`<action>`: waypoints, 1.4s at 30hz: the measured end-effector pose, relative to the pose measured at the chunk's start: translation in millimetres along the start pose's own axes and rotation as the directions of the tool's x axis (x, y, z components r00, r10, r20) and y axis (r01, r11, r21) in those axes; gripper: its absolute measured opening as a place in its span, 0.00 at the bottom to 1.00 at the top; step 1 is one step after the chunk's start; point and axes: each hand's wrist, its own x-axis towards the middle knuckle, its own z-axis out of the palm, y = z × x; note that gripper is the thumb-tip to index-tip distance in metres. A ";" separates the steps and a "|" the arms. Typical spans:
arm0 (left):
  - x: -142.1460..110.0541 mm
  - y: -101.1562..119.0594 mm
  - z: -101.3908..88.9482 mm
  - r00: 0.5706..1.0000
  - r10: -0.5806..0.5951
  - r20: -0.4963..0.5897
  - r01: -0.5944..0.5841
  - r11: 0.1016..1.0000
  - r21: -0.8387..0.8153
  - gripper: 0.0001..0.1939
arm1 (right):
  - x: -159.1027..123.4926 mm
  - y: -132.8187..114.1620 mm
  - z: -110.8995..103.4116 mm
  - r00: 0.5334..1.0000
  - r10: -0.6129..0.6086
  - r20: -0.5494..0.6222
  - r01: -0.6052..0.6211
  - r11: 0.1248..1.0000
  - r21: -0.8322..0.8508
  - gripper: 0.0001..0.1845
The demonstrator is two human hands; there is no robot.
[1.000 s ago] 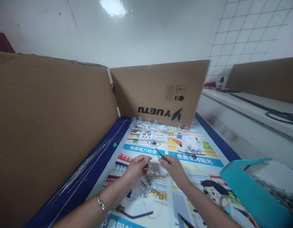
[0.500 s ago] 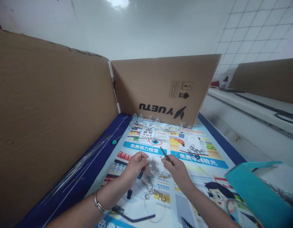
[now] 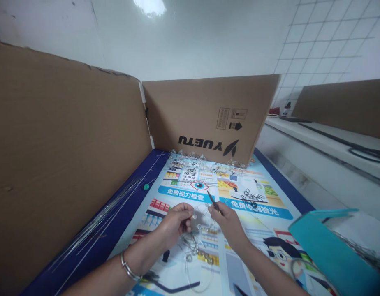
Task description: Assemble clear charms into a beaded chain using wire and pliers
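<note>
My left hand is closed, pinching a thin wire strand with small clear beads at its fingertips. Just to its right, my right hand wraps round a slim dark pointed tool, tip up and forward; its exact kind is unclear. The right thumb and finger also meet near the strand's other end, too fine to follow. Beneath both hands lies a loose tangle of wire with round clear pieces. A silver bangle circles my left wrist.
Cardboard panels stand at the back and left. Clear beaded wire pieces line the back panel's foot. Straight wires lie at left, black loops at right. A teal box of wire pieces stands at front right.
My left hand has shifted slightly down, its fingers regripping the strand, and a bead now shows at its fingertips. My right hand keeps the dark tool nearly still. The view has tilted slightly.
</note>
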 end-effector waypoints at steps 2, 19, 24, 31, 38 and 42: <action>0.3 0.5 1.3 1.000 -0.006 0.011 0.006 1.000 -0.004 0.05 | 0.6 0.6 0.2 1.000 0.003 -0.003 -0.003 1.000 0.025 0.14; 3.7 1.5 -2.6 0.999 -0.019 0.034 0.017 0.997 0.080 0.09 | 3.3 -0.6 -4.0 0.999 -0.004 0.047 0.000 0.998 0.070 0.14; 2.9 2.0 -3.3 1.000 -0.014 0.022 0.010 0.989 0.149 0.09 | 3.2 -1.7 -4.2 0.997 0.001 0.080 -0.006 0.998 0.060 0.13; -3.0 8.5 2.0 0.996 0.074 0.041 -0.081 0.968 0.237 0.12 | 1.2 -8.3 -3.4 0.990 0.045 0.131 -0.054 0.996 0.066 0.13; -4.1 13.3 1.3 0.993 0.111 0.037 -0.117 0.934 0.336 0.13 | 0.5 -8.6 -2.3 0.978 0.020 0.206 -0.038 0.996 0.083 0.12; -3.0 13.8 1.6 0.995 0.090 0.037 -0.097 0.926 0.364 0.13 | 0.3 -9.3 -1.7 0.973 0.041 0.228 -0.063 0.994 0.091 0.12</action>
